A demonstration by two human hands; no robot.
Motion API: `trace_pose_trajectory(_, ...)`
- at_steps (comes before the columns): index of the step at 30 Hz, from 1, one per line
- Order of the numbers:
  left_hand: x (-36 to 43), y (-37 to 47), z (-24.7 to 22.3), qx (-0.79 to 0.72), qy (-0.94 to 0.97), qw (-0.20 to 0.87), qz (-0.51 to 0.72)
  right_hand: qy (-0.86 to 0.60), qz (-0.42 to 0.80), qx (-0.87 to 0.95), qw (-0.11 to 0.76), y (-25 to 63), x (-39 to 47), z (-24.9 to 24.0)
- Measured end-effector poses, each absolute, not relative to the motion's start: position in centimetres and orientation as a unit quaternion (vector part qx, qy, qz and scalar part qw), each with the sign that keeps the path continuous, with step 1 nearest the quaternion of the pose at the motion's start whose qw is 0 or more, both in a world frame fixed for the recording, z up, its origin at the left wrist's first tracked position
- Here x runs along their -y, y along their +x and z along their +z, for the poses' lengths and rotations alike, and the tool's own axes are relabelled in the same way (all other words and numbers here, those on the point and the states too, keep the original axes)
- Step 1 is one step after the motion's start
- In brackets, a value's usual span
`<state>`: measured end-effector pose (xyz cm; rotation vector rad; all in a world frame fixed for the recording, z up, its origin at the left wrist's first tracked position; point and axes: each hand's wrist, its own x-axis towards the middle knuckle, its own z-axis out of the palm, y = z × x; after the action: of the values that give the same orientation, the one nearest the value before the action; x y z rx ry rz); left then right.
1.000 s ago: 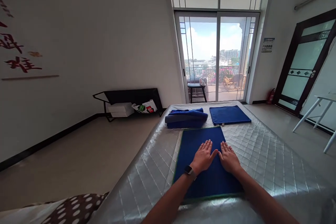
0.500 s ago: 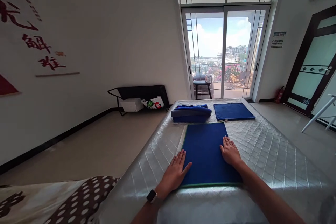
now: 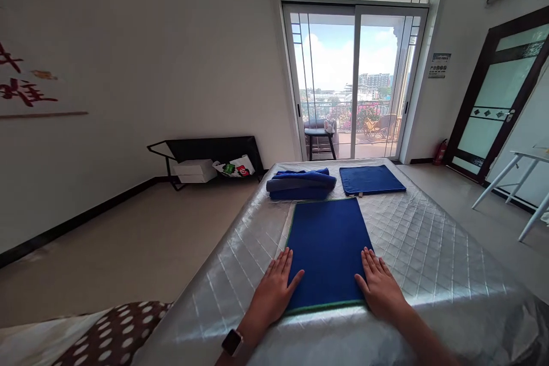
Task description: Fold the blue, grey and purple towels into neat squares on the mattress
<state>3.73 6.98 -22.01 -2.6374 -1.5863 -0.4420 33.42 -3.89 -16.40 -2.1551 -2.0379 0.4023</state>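
A blue cloth (image 3: 328,246) with green edging lies flat before me on the silver quilted cover (image 3: 231,274). My left hand (image 3: 274,286) rests flat along its left edge, thumb spread onto the cloth; a watch (image 3: 232,342) is on that wrist. Along the right edge, near the close corner, my right hand (image 3: 380,283) lies flat with its thumb apart. Neither hand grips anything. Beyond the cloth sit a stack of folded blue and grey cloth (image 3: 300,184) on the left and another flat blue cloth (image 3: 372,179) on the right.
A polka-dot brown blanket (image 3: 115,331) lies at the lower left. Against the wall stands a black rack (image 3: 210,151) with white boxes (image 3: 194,171). Glass sliding doors (image 3: 355,80) are behind, and a white-legged table (image 3: 510,183) stands at right.
My right hand has slid toward me along the cloth's right edge. The left hand stays at the left edge. My view has turned slightly right.
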Motion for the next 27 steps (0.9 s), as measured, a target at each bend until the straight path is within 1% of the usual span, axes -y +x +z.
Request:
trace_pose_trajectory(3,-7.1,3.2,-21.6,0.499,-0.856,0.032,-0.13,-0.713,0.138,0.684,0.071,33.1,3.9,-15.7)
trace_pose_trajectory(6,-6.6,4.7,-20.6,0.503,-0.855,0.048,-0.118,-0.719,0.154,0.673,0.075,32.8,3.7,-15.3)
trace_pose_trajectory(9,-4.9,9.3,-19.6,0.477,-0.869,0.042,-0.122,-0.721,0.157,0.67,0.078,32.8,3.8,-15.1)
trace_pose_trajectory(13,-2.8,16.3,-19.5,0.352,-0.929,0.015,-0.112,-0.71,0.154,0.683,0.083,32.8,3.9,-15.1)
trace_pose_trajectory(15,-2.7,17.7,-19.9,0.335,-0.937,0.006,-0.099,-0.708,0.164,0.682,0.085,32.8,3.9,-15.1)
trace_pose_trajectory(18,-3.4,15.7,-20.5,0.368,-0.926,-0.002,-0.078,-0.715,0.182,0.669,0.093,32.7,3.7,-15.2)
trace_pose_trajectory(21,-4.3,10.1,-20.8,0.449,-0.893,-0.014,-0.043,-0.713,0.183,0.666,0.118,32.7,3.6,-15.5)
trace_pose_trajectory(24,-4.5,3.9,-21.0,0.534,-0.845,-0.021,-0.014,-0.711,0.18,0.668,0.126,32.8,3.6,-16.0)
trace_pose_trajectory(27,-3.8,0.9,-21.1,0.572,-0.82,-0.011,0.012,-0.709,0.179,0.67,0.127,32.8,3.7,-16.2)
